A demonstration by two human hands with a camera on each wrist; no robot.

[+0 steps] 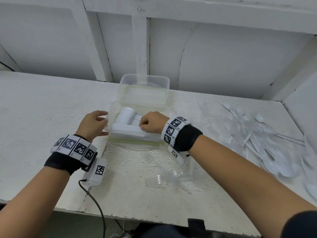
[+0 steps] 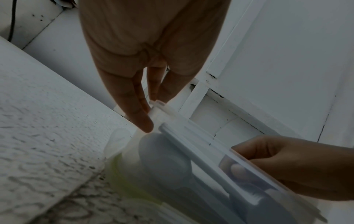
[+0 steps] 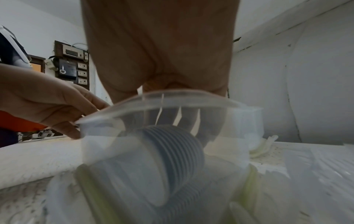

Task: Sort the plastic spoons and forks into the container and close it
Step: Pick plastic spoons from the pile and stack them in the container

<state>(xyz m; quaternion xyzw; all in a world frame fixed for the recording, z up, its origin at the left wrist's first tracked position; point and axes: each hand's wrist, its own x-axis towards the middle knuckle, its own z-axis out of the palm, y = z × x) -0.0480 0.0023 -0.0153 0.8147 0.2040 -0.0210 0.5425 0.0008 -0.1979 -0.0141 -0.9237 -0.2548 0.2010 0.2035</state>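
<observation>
A clear plastic container sits open mid-table. A nested stack of white plastic spoons lies inside it, seen through the wall in the right wrist view as a ribbed stack of spoons. My right hand is inside the container, its fingers curled around the handle end of the stack. My left hand rests against the container's left wall. In the left wrist view its straight fingers touch the rim corner. A pile of loose white cutlery lies at the right.
A second clear tub stands directly behind the container against the white wall. Crumpled clear wrapping lies on the table in front. A small white box with a black cable sits under my left wrist. The table's front edge is close.
</observation>
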